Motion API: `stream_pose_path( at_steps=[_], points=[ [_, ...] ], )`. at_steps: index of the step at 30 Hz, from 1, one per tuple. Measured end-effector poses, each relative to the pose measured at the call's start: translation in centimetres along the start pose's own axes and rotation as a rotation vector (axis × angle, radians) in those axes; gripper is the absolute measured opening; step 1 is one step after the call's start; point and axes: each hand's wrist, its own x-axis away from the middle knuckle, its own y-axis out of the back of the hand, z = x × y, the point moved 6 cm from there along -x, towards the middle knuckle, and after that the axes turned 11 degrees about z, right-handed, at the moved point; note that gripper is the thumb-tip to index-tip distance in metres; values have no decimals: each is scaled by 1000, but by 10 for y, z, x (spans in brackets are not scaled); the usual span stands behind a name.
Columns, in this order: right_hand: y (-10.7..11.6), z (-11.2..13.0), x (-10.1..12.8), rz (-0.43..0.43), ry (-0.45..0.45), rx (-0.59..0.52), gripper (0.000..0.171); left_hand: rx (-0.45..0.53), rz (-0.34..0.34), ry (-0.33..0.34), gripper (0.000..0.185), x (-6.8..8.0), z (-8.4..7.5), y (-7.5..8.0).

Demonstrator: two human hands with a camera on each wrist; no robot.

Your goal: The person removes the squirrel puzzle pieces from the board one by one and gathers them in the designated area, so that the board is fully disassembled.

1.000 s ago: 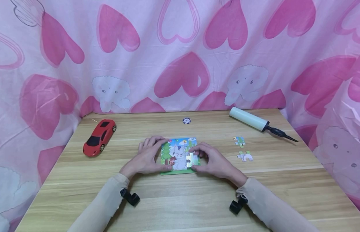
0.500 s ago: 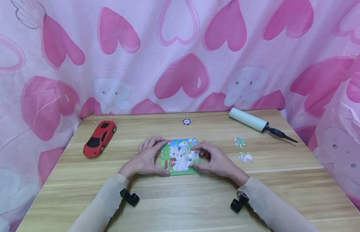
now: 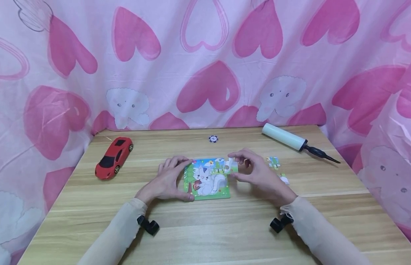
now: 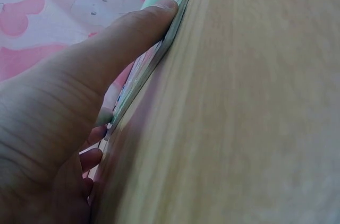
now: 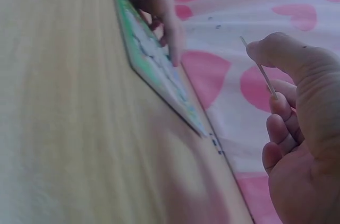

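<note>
The left hand (image 3: 167, 180), spread wide, grips the puzzle (image 3: 209, 181) on the worktop (image 3: 205, 228). The right hand (image 3: 256, 171) pinches a piece (image 3: 231, 166) above it. A weak pinch could drop it; tilting might jam it. Any gap underneath is hard to see.

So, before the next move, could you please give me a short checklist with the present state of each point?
1. Puzzle board steadied: ok, the left hand has thumb and fingers at the left side of the puzzle board.
2. Piece held: ok, the right hand pinches a puzzle piece.
3. Piece seated in the board: not ok, the right wrist view shows it raised clear.
4. Open gap under the piece: cannot tell, it overlaps the board's far right corner in the head view.
5. Loose pieces in full sight: not ok, the right hand partly hides them.
6. Red car clear of both hands: ok.
</note>
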Motion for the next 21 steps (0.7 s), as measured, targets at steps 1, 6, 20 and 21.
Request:
stream_pose_path(
  at_steps=[1, 6, 20, 21],
  points=[
    [3, 1, 1, -7, 6, 13, 58, 0, -1, -1, 133, 0, 0, 0],
    [18, 10, 6, -48, 98, 53, 57, -3, -4, -1, 132, 1, 0, 1],
    [78, 22, 42, -173, 324, 45, 68, 8, 1, 1, 132, 0, 0, 0],
    [81, 23, 44, -179, 333, 42, 68, 8, 1, 3, 132, 0, 0, 0]
  ],
)
